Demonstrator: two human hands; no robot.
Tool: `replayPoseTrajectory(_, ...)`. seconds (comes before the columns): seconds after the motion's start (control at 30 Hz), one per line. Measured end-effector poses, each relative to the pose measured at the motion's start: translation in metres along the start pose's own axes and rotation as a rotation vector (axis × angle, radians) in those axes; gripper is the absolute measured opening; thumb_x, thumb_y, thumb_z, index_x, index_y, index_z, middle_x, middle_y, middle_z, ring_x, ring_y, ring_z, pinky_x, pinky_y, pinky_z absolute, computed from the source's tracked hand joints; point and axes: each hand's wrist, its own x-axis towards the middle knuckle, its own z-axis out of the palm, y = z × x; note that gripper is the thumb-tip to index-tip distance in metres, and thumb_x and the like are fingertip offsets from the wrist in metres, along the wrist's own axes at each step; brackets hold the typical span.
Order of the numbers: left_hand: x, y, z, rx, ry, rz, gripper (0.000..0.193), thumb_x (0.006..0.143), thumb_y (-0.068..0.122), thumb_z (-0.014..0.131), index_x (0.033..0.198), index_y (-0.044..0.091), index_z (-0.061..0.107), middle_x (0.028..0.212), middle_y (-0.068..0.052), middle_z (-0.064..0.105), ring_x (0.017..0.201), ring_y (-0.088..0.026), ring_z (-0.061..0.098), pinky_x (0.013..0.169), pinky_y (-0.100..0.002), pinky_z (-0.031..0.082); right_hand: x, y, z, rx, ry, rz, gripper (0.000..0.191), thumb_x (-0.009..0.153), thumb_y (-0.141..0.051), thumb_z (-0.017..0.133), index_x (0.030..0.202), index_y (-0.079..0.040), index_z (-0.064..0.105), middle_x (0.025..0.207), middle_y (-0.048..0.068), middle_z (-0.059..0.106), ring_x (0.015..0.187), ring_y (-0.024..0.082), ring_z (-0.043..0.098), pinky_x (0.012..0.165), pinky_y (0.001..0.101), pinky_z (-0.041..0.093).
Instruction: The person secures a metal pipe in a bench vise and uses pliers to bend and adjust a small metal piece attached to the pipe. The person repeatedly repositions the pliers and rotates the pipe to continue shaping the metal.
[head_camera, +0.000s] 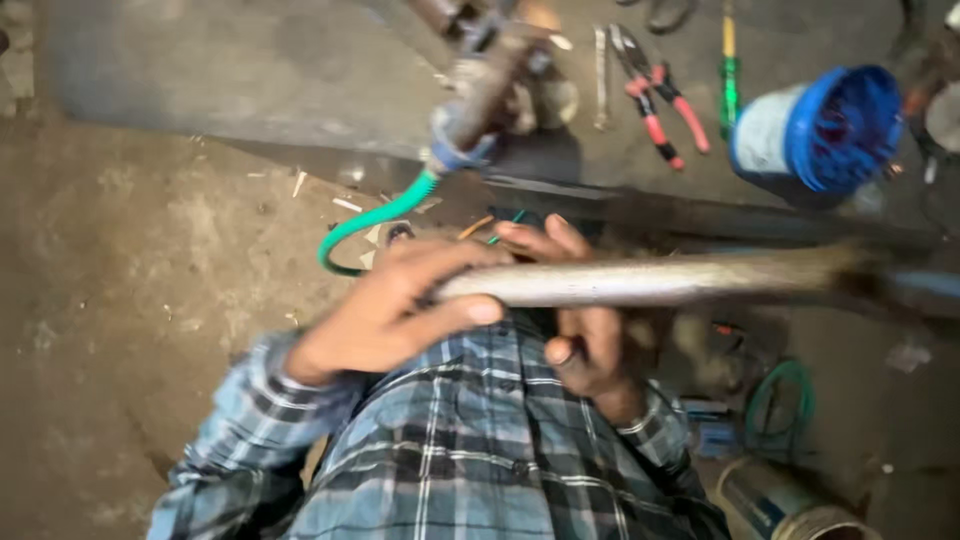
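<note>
While both hands grip the long grey metal rod (660, 280), it lies level, close to the chest. Left hand (395, 310) wrapped around the near end; right hand (585, 335) clamped just beside it, under the rod. Work looks mid-way; far end blurred. Around: green hose (375, 220) on the dusty floor (130, 280), red-handled pliers (655, 100), green screwdriver (730, 85), blue-capped cylinder (825, 130). Nothing blocks the rod.

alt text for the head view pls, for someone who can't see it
Both hands, left hand and right hand, grip a long grey metal bar held level over a dirty workshop floor. Red-handled pliers and a blue-capped cylinder lie beyond.
</note>
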Motion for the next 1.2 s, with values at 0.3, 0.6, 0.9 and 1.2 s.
replayPoseTrajectory(0.3, 0.027, -0.03, 0.064, 0.327, -0.073, 0.064, 0.037, 0.095, 0.031, 0.076, 0.116, 0.001, 0.068, 0.101, -0.018, 0.071, 0.089, -0.036, 0.068, 0.078, -0.044, 0.054, -0.031, 0.036, -0.031, 0.218, 0.303, -0.005, 0.033, 0.118, -0.027, 0.049, 0.14, -0.005, 0.038, 0.131, 0.026, 0.065, 0.138, 0.034, 0.057, 0.122, 0.0459, 0.043)
replayPoseTrajectory(0.6, 0.058, -0.011, 0.002, 0.45, 0.585, 0.244, 0.069, 0.096, 0.017, 0.088, 0.141, 0.0, 0.039, 0.129, -0.022, 0.055, 0.117, -0.034, 0.061, 0.102, -0.04, 0.054, -0.022, 0.051, -0.055, 0.449, 0.618, 0.115, 0.024, 0.112, -0.017, 0.048, 0.131, -0.007, 0.039, 0.084, 0.007, 0.05, 0.064, 0.018, 0.055, 0.053, 0.0354, 0.051)
replayPoseTrajectory(0.9, 0.099, -0.019, -0.008, 0.062, 0.506, 0.123, 0.011, 0.117, 0.004, 0.062, 0.123, -0.005, 0.057, 0.097, -0.006, 0.064, 0.075, -0.014, 0.058, 0.068, -0.027, 0.047, -0.007, 0.078, -0.038, 0.268, 0.612, 0.318, 0.042, 0.092, 0.003, 0.065, 0.128, -0.002, 0.045, 0.074, 0.006, 0.052, 0.052, 0.014, 0.054, 0.043, 0.0308, 0.048)
replayPoseTrajectory(1.2, 0.083, -0.044, -0.074, -0.132, 0.655, 0.119, 0.009, 0.118, 0.007, 0.057, 0.123, -0.001, 0.059, 0.078, -0.002, 0.052, 0.056, -0.006, 0.047, 0.052, -0.022, 0.034, 0.022, 0.106, -0.046, 0.139, 1.189, -0.116, 0.04, 0.108, -0.006, 0.067, 0.137, -0.009, 0.04, 0.086, 0.009, 0.055, 0.06, 0.018, 0.056, 0.055, 0.0378, 0.055)
